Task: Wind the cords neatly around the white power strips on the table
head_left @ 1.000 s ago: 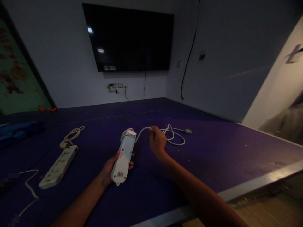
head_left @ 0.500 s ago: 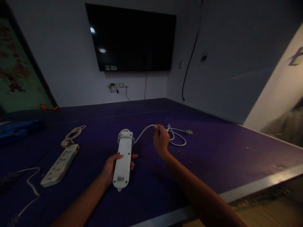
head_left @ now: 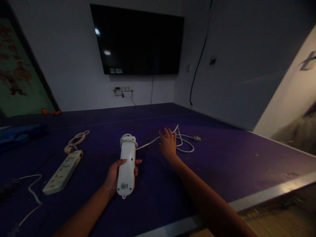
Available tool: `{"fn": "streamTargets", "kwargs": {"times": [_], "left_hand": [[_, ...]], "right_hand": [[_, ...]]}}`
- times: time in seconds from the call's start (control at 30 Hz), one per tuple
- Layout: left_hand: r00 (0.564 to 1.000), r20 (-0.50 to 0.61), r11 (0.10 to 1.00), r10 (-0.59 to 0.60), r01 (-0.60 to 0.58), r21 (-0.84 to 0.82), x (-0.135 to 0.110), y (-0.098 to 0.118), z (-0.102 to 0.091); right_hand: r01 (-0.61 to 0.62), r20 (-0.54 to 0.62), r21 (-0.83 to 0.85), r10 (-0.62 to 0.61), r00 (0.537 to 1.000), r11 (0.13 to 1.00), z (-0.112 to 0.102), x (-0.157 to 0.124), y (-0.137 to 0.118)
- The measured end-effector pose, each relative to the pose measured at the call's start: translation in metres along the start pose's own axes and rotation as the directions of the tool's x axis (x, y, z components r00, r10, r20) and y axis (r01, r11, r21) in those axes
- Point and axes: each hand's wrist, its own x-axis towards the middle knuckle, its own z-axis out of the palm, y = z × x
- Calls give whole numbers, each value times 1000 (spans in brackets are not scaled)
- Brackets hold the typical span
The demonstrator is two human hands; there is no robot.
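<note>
My left hand [head_left: 115, 173] grips a white power strip [head_left: 127, 164] by its sides, with its back and a barcode label facing up. White cord is looped around the strip's far end. From there the cord [head_left: 148, 144] runs right across the purple surface, passing beneath or behind my right hand [head_left: 169, 143]. That hand is open, its fingers spread above the cord; whether it touches the cord I cannot tell. Beyond it the cord lies in loose loops and ends in a plug [head_left: 197, 138].
A second power strip [head_left: 63, 172] lies at left, its cord [head_left: 76, 140] bundled behind it. Thin white cable [head_left: 32, 191] and blue cloth [head_left: 19, 135] lie farther left. The purple tabletop [head_left: 222, 164] has a pale front edge. A television [head_left: 140, 42] hangs on the back wall.
My right hand has let go of the cord and spread its fingers. The cord between the hands has dropped from a raised arc to lie lower. My left hand still holds the strip.
</note>
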Motion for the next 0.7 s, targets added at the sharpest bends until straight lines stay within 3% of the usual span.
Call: {"fn": "streamTargets", "kwargs": {"times": [0.13,0.23,0.43,0.53,0.7], "left_hand": [[1000,0,1000,-10,10,-4,1,0,0],[1000,8,1000,-4,4,-7,0,0,1],[999,35,1000,-20,19,15,2,-1,2],[998,56,999,-21,20,26,3,-1,1],[999,26,1000,-29,29,6,3,-2,0]], "right_hand": [[149,148,-19,-145,978,989,11,-6,-3],[300,209,66,-308,928,951,12,-12,-16],[483,154,343,-556,817,805,0,-20,-49],[484,146,403,-576,804,777,-8,-23,-60],[425,180,390,-521,835,817,-14,-24,-66]]}}
